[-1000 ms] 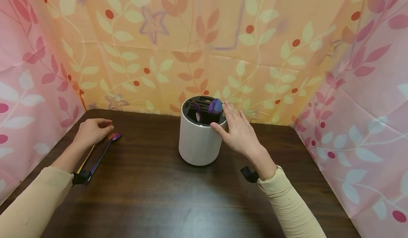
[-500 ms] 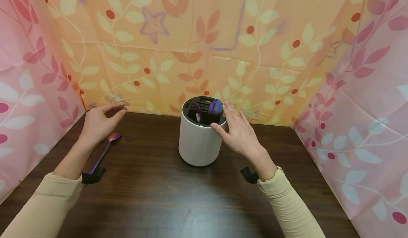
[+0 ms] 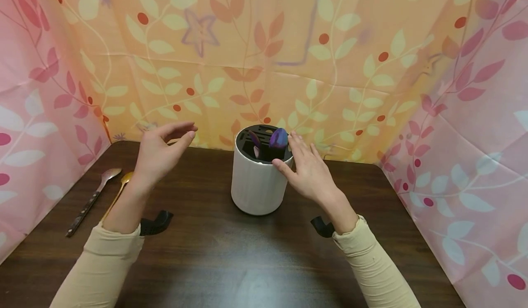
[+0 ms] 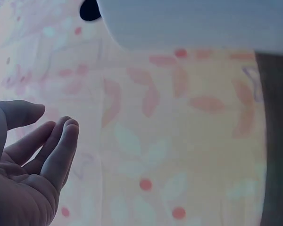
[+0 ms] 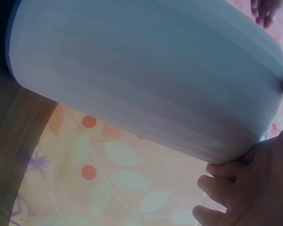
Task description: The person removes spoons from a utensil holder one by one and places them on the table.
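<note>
A white cylindrical cutlery holder [image 3: 260, 184] with a black slotted top stands upright on the table. Out of its slots stick a blue-purple spoon [image 3: 279, 138] and a dark, purplish utensil [image 3: 255, 139]. My right hand [image 3: 309, 166] rests on the holder's right rim, thumb at the front, fingers reaching along the far side. To the left of the holder, my left hand [image 3: 162, 152] is raised over the table. Its fingers point toward the holder, and the left wrist view shows nothing between thumb and fingertips. A gold spoon [image 3: 121, 189] lies partly hidden behind the left forearm.
A silver utensil with a dark handle [image 3: 92, 200] lies at the table's left edge. The dark wooden table [image 3: 247, 262] is enclosed by an orange patterned curtain [image 3: 255, 69] behind and pink cloth [image 3: 486, 138] at the sides. Black wrist mounts [image 3: 156, 223] sit below each hand.
My left hand has risen from beside the spoons at the left and moved right toward the holder. The rainbow spoon is now hidden behind the left arm. My right hand has stayed on the rim.
</note>
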Demonstrator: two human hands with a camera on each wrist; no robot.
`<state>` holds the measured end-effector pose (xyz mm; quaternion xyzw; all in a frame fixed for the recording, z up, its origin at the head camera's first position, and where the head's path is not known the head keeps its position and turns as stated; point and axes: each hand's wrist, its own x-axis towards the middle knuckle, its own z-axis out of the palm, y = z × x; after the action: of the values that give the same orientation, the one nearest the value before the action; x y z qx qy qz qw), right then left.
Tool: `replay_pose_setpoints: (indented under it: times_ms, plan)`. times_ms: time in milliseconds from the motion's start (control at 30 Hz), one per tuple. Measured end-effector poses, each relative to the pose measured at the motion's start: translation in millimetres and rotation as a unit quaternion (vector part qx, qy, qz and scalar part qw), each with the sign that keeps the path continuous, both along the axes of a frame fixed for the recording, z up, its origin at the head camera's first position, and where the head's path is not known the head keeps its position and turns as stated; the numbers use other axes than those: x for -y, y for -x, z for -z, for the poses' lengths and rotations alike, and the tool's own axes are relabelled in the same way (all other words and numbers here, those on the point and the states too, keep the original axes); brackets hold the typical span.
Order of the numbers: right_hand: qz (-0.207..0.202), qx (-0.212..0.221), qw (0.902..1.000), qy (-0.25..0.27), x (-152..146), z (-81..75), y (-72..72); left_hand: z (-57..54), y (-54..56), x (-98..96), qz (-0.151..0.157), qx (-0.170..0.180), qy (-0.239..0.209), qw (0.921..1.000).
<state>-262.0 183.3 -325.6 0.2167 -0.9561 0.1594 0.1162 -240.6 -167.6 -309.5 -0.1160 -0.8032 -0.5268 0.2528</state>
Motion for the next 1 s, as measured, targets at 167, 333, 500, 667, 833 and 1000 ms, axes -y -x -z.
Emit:
replay_pose_setpoints:
  times_ms: [167,333,500,667,833,1000]
  plan:
    - [0.0,0.003,1.0,-0.002,1,0.0,0.5,-2.1,1.7,-23.6,0.03,0.005,-0.019,0.9994]
    - [0.002,0.002,1.0,-0.004,1,-0.3,0.7,-0.6,6.0,-45.9,0.052,0.001,-0.019,0.9984]
    - [-0.001,-0.001,1.0,-0.007,1,-0.9,1.2,1.0,9.7,-66.9,0.075,0.008,-0.025,0.9968]
    - [-0.002,0.0,1.0,-0.005,1,-2.0,0.3,0.7,14.6,-83.4,0.093,0.014,-0.032,0.995]
    - [-0.003,0.001,1.0,-0.005,0,-1.8,0.6,-0.3,21.2,-92.9,0.093,0.015,-0.032,0.9951]
    - [-0.002,0.001,1.0,-0.005,0,-1.1,0.6,-1.9,25.2,-97.7,0.09,0.031,-0.027,0.9951]
